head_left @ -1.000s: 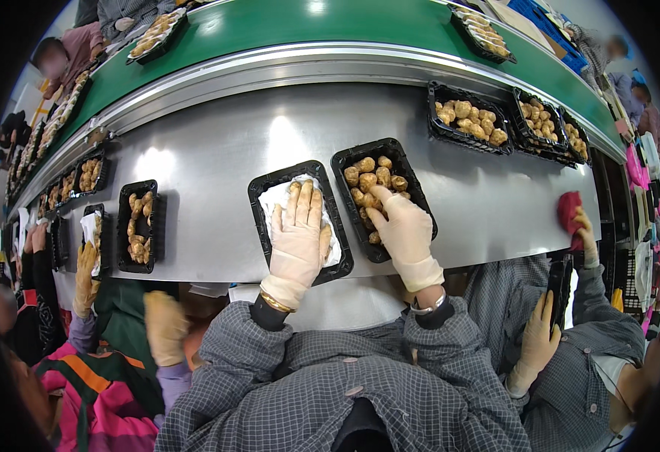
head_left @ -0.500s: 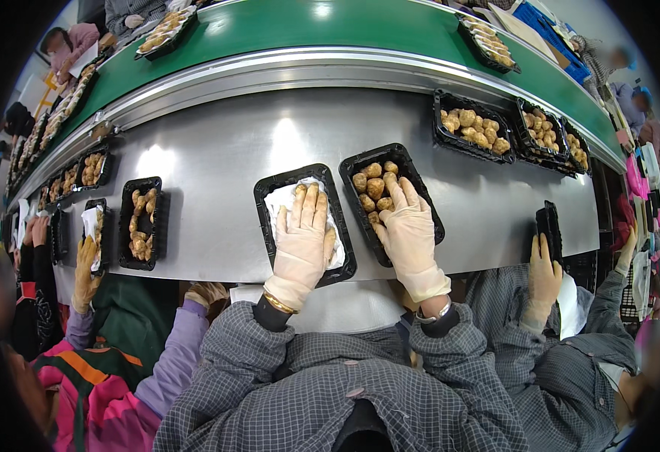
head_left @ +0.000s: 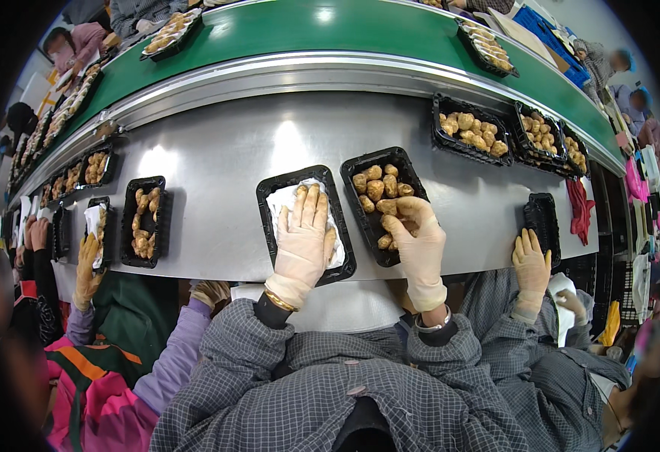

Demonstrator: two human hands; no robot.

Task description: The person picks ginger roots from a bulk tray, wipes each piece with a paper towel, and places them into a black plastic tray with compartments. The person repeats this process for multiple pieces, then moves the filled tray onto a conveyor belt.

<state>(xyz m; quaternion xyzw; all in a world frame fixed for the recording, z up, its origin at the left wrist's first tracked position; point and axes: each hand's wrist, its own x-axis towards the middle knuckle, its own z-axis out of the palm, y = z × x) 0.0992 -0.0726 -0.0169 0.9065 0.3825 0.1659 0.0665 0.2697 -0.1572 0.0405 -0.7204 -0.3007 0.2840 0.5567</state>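
My left hand (head_left: 302,239), in a pale glove, lies flat with spread fingers on a white pad inside a black plastic tray (head_left: 270,197) on the steel counter; a few brown pieces peek out beside it. My right hand (head_left: 419,242), also gloved, reaches into the neighbouring black tray (head_left: 354,166), which holds several small brown lumpy tubers (head_left: 379,185). Its fingers curl over the pieces at the near end of that tray; whether it grips one I cannot tell.
A steel counter (head_left: 217,158) curves along a green conveyor belt (head_left: 292,30) carrying filled trays. More filled trays (head_left: 469,132) sit at the right. A co-worker's gloved hand (head_left: 531,260) rests by an empty black tray (head_left: 542,218); another person's trays (head_left: 143,220) stand at the left.
My right hand has slid toward the near end of the tuber tray, fingers curling. The co-worker's hand on the right has set a black tray flat on the counter.
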